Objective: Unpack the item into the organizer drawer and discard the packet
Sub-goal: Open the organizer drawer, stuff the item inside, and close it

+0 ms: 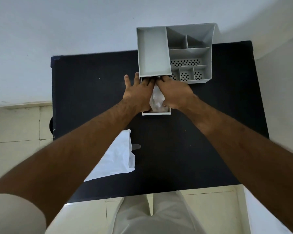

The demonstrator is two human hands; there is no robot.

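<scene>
A grey organizer (189,53) stands at the far side of the black table (91,92). Its white drawer (156,113) is pulled out toward me. Inside the drawer lies an item in crinkled clear wrap (156,98), mostly hidden by my hands. My left hand (138,93) lies flat over the drawer's left side, thumb spread and fingertips reaching under the organizer. My right hand (175,93) covers the drawer's right side, with its fingers on the item and its thumb pressed against the wrap. A flat white packet (118,157) lies on the table near me, partly under my left forearm.
The organizer's top has one large open tray and several small perforated compartments. A small grey object (136,146) sits just right of the packet. The table stands against a white wall, with pale floor tiles on the left and near side.
</scene>
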